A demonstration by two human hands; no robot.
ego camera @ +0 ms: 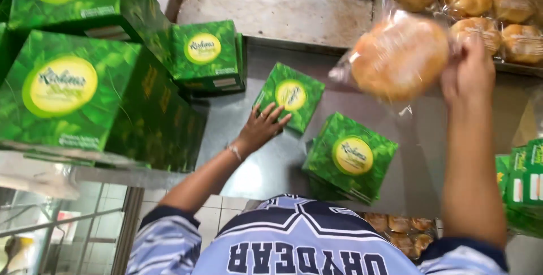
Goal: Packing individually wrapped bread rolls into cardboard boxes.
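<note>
1. Currently mid-packing, as I read it: right hand [468,74] holds a wrapped bun [399,55] up over the steel counter [249,167], fingers pinching the bag's edge.
2. Left hand [261,128] lies flat on the near corner of a small green box [289,96], fingers spread, nothing gripped.
3. Second small green box [350,157] sits on the counter just right of it, lid shut as far as I can tell.
4. Next move likely calls for a box opened before the bun goes in; left hand is best placed for that.
5. Tray of wrapped buns [498,20] top right is cut off by the frame.
6. Bun is motion-blurred; the exact grip on the wrapper is hard to make out.
7. Stacked big green boxes [73,88] at left hide the counter behind them.
</note>
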